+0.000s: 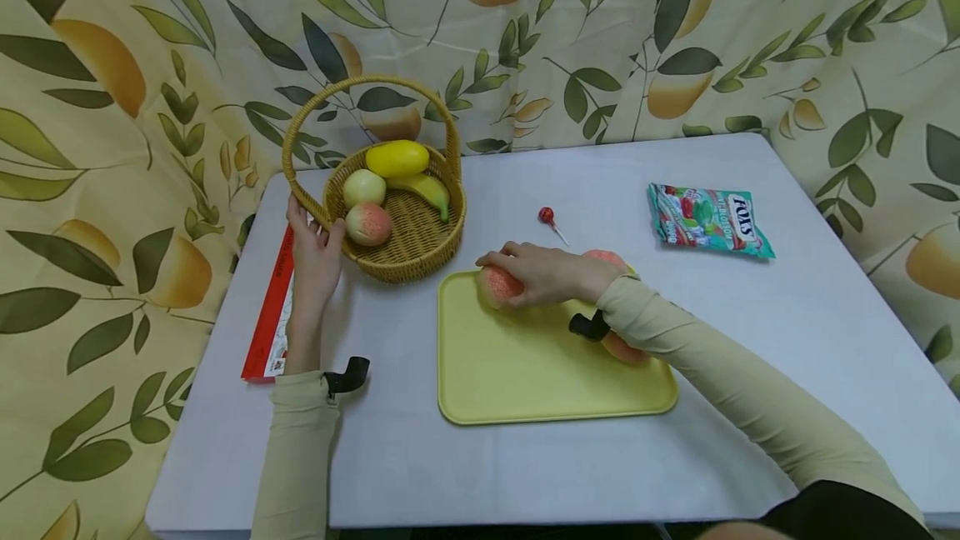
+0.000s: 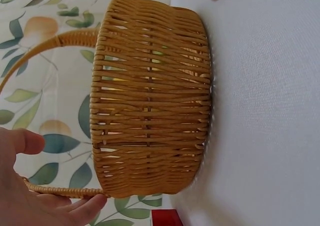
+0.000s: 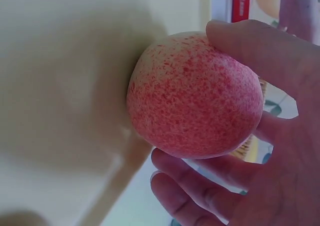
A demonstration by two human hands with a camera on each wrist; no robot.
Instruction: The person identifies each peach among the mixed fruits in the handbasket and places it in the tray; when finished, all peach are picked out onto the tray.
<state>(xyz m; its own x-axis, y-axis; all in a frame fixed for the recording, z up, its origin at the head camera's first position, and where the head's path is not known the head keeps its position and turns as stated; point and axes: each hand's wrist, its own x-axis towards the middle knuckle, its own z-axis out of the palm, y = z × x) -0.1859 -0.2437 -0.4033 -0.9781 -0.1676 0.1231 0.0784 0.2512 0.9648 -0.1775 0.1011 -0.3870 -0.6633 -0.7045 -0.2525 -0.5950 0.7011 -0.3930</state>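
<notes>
- Pale right sleeve point(image 1: 727, 382) up front;
- right grip point(image 1: 551, 273) curled round a peach point(image 1: 497, 288), far-left corner of the yellow tray point(image 1: 510, 382);
- left grip point(image 1: 315, 261) half-open, fingers round the basket point(image 1: 408, 267) handle point(image 1: 375, 82)

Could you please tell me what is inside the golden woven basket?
Inside the golden woven basket are a yellow oblong fruit, a curved yellow banana, a pale round fruit and a pink-speckled round peach. Whatever lies beneath them is covered and cannot be seen.
</notes>
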